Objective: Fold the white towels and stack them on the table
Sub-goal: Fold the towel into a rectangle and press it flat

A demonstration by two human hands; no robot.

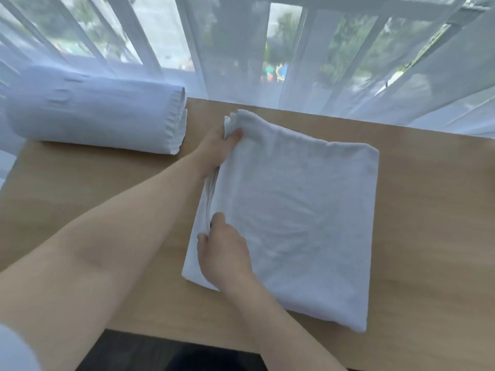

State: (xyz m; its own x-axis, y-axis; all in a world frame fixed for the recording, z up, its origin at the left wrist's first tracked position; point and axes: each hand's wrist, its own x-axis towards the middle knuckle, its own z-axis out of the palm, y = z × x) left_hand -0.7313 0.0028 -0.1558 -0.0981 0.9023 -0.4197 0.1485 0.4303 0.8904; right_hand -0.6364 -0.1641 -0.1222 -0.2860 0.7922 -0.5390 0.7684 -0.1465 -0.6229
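Observation:
A white towel (300,210) lies folded into a rough square on the wooden table (428,236), right of centre. My left hand (217,151) pinches the towel's far left corner, thumb on top, lifting the layered edge slightly. My right hand (225,253) grips the left edge nearer to me, fingers tucked between the layers. A stack of folded white towels (99,113) sits at the table's far left corner, its layered edges facing right.
Sheer white curtains (334,62) hang along the table's far edge, in front of a window with white bars. The table's near edge (187,341) runs just below my forearms, with dark floor beneath.

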